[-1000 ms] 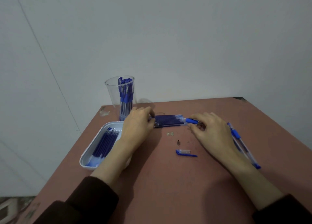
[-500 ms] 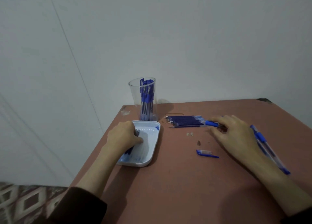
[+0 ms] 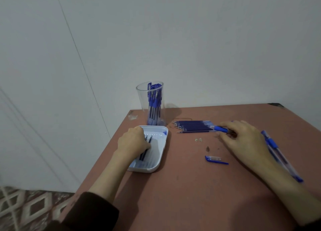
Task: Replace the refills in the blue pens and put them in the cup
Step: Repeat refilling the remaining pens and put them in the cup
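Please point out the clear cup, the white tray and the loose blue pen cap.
clear cup point(image 3: 141, 102), head view, on its bare left wall.
white tray point(image 3: 163, 149), head view, on its right rim.
blue pen cap point(image 3: 212, 159), head view, on its body.

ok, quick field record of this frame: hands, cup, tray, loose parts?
left hand: in white tray, over dark refills; grip hidden
right hand: pinches blue pen at the end of refill row
cup: upright, holds finished pens
loose on table: cap, small tip
spare pens: beside right wrist
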Available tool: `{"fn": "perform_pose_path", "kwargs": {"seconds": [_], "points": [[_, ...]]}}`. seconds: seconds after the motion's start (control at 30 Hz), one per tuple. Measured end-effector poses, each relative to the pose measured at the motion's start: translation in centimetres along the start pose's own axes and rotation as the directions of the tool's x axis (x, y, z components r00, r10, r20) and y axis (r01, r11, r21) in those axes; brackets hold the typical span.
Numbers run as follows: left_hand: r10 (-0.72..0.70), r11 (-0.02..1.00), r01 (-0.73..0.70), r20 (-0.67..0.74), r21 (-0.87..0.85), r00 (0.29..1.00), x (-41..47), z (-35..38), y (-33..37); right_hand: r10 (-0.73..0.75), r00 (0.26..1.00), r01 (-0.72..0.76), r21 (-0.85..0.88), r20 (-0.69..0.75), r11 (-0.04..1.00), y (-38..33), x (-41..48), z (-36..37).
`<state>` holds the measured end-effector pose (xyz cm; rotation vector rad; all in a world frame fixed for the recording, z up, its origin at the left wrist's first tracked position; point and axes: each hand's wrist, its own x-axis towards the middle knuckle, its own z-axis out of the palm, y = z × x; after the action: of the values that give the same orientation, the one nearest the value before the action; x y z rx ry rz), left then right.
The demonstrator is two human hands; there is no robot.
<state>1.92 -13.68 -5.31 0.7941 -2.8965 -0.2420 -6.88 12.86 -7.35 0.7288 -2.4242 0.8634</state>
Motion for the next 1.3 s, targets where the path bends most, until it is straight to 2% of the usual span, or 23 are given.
{"fn": "perform_pose_path", "kwargs": {"seconds": [0.07, 0.13, 0.23, 0.27, 0.33, 0.4, 0.47, 0.57, 0.73, 0.8, 0.87, 1.3], "points": [[-0.006, 1.000, 0.006, -0.021, 0.004, 1.000, -0.4, -0.2, 0.5, 0.002, 1.000, -0.002, -0.001, 0.004, 1.000, 0.0, 0.0, 0.0], [-0.024, 0.997, 0.020, -0.052, -0.069, 0.998, -0.5, -0.5, 0.6, 0.004, 1.000, -0.004, -0.002, 0.001, 1.000, 0.0, 0.0, -0.1], [-0.020, 0.927, -0.041, -0.159, -0.373, 0.987, -0.3, -1.3, 0.7, 0.007, 1.000, -0.007, 0.003, -0.007, 1.000, -0.1, -0.1, -0.1], [-0.013, 0.847, -0.082, -0.174, -0.525, 0.985, -0.4, -1.8, 1.1, 0.005, 1.000, -0.005, 0.007, -0.009, 1.000, -0.1, -0.1, -0.1], [-0.007, 0.571, -0.115, -0.145, -0.813, 0.989, -0.9, -2.8, 2.5, 0.004, 1.000, -0.004, 0.011, -0.014, 1.000, -0.2, -0.1, -0.2], [0.021, 0.295, -0.081, -0.079, -0.952, 0.997, -1.4, -3.4, 4.3, 0.009, 1.000, -0.009, 0.018, -0.018, 1.000, -0.3, -0.2, -0.2], [0.048, 0.115, -0.041, -0.036, -0.993, 0.998, -1.6, -3.1, 6.1, 0.016, 1.000, -0.016, 0.030, -0.016, 0.999, -0.3, -0.1, -0.2], [0.064, -0.089, 0.010, 0.005, -0.996, 0.998, -1.8, -1.3, 8.5, 0.028, 1.000, -0.028, 0.044, -0.010, 0.999, -0.4, -0.1, -0.2], [-0.052, -0.388, -0.020, 0.000, -0.921, 0.999, -1.8, 2.1, 10.9, 0.027, 1.000, -0.027, 0.029, 0.013, 0.999, -0.3, -0.1, -0.2], [-0.094, -0.479, -0.036, 0.010, -0.877, 0.996, -1.7, 2.7, 11.1, 0.029, 0.999, -0.029, 0.029, 0.019, 0.999, -0.2, -0.1, -0.2], [-0.104, -0.511, -0.046, 0.008, -0.858, 0.995, -1.5, 2.9, 11.1, 0.028, 0.999, -0.029, 0.031, 0.024, 0.999, -0.2, -0.1, -0.2], [-0.064, -0.495, -0.039, -0.009, -0.868, 0.998, -1.6, 3.2, 11.1, 0.012, 0.999, -0.012, -0.004, 0.033, 1.000, 0.1, -0.1, 0.0]]}}
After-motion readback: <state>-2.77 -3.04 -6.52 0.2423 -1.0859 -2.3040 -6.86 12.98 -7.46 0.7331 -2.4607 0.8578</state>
